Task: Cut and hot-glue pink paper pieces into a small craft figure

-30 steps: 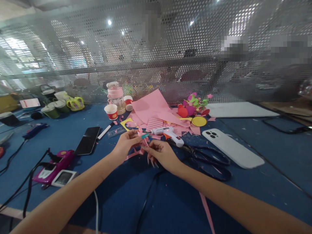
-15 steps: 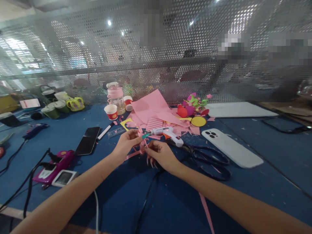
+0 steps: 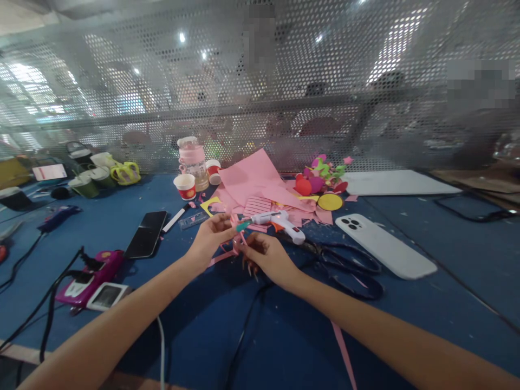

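Between my hands is a small piece made of narrow pink paper strips (image 3: 242, 237). My left hand (image 3: 213, 237) pinches its upper end between thumb and fingers. Lower down, my right hand (image 3: 266, 253) grips the same strips, its other fingers curled beneath. A white glue gun (image 3: 286, 225) with an orange trigger lies just beyond, its teal nozzle close to my left fingertips. Behind it spreads a pile of pink paper sheets (image 3: 255, 176). Large scissors with dark blue handles (image 3: 351, 260) rest right of my right hand. My fingers hide part of the strips.
On the right lies a white phone (image 3: 385, 246). To the left are a black phone (image 3: 147, 234), a white marker (image 3: 175, 218) and a purple power strip (image 3: 91, 279) with cords. Paper cups (image 3: 185, 187) and a bottle (image 3: 193, 162) stand before a perforated metal screen (image 3: 284, 119).
The fingers of my right hand have shifted slightly beneath the strips. Otherwise both hands keep nearly the same place and grip.
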Demonstrator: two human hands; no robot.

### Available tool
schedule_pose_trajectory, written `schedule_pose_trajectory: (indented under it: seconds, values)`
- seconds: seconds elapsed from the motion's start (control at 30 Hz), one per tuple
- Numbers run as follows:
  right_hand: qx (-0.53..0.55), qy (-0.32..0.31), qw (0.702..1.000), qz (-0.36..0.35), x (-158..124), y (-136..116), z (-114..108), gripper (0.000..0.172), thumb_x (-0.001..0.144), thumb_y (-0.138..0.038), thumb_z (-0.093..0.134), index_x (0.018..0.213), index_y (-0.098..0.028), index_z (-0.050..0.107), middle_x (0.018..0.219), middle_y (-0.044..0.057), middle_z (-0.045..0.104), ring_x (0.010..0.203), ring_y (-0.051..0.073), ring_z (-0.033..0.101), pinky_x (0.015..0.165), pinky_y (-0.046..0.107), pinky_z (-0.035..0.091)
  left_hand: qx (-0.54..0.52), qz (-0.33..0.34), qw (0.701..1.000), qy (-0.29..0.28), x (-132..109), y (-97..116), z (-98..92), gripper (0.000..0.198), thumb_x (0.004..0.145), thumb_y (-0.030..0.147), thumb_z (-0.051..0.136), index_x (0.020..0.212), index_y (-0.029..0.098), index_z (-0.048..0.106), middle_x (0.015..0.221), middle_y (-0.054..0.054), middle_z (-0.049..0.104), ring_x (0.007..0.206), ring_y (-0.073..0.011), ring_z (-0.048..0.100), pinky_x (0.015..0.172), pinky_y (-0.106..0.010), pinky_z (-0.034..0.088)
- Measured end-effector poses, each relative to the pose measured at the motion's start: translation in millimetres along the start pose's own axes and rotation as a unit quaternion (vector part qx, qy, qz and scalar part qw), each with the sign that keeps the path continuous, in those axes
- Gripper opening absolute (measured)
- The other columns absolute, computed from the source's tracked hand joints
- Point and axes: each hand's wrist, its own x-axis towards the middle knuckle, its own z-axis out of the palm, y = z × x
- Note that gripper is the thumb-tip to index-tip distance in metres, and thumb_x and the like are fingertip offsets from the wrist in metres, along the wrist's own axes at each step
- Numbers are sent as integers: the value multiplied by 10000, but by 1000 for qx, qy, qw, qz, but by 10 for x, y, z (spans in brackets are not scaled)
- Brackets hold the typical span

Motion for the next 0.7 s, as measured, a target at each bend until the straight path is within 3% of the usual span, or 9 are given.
schedule_pose_trajectory:
  seconds: [0.1, 0.37, 0.7]
  values:
    - [20, 20, 1000, 10, 9, -4, 0, 362, 630, -506, 627, 611, -171, 490, 455, -56, 518, 342, 56, 443, 336, 174, 363, 13, 0, 1000, -9, -4, -16, 4, 419, 510, 101, 747, 864, 130, 525, 697, 0, 650, 585, -96, 599, 479, -170, 451]
    - [42, 3, 999, 26, -7, -64, 19, 348, 603, -475, 661, 685, -151, 564, 504, -32, 572, 336, 57, 466, 329, 174, 382, 35, -1, 999, 19, -18, -11, 12, 450, 475, 171, 775, 841, 137, 517, 641, 12, 632, 536, -109, 589, 459, -195, 442]
    - [74, 9, 997, 29, 4, -109, -30, 341, 530, -440, 719, 618, -147, 569, 480, -37, 582, 308, 60, 469, 294, 173, 392, 112, -21, 993, 11, -15, 42, 26, 296, 495, 124, 745, 743, 113, 583, 597, 21, 607, 562, -91, 569, 569, -212, 449]
